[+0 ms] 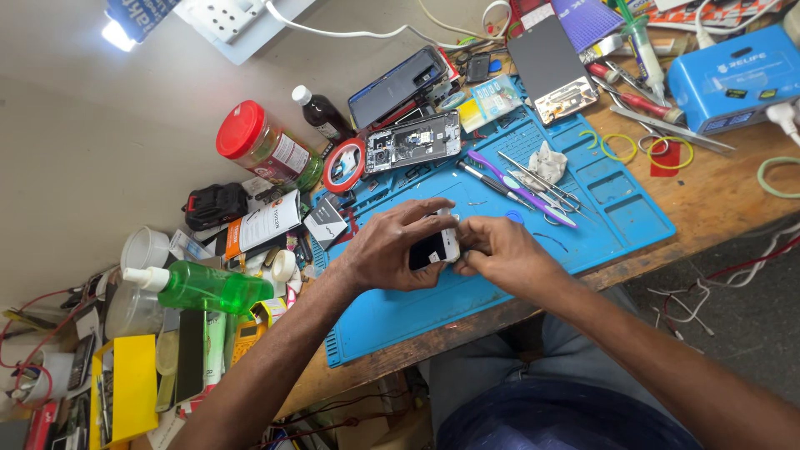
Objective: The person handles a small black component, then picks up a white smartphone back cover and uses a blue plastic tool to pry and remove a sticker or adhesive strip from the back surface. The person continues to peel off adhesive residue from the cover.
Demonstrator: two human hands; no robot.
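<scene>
Fingers of the left hand (390, 250) and right hand (498, 252) clamp a small white phone (437, 247), seemingly face-down, just above the blue repair mat (533, 250). Tweezers (533, 182) lie further up the mat; an opened phone (412, 142) rests at its top edge.

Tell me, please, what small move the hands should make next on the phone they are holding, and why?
Probably a steadier hold with the left hand while the right hand works its fingertips along the end of the small phone. Both hands grip it above the blue mat, and the tweezers lie unused behind.
</scene>
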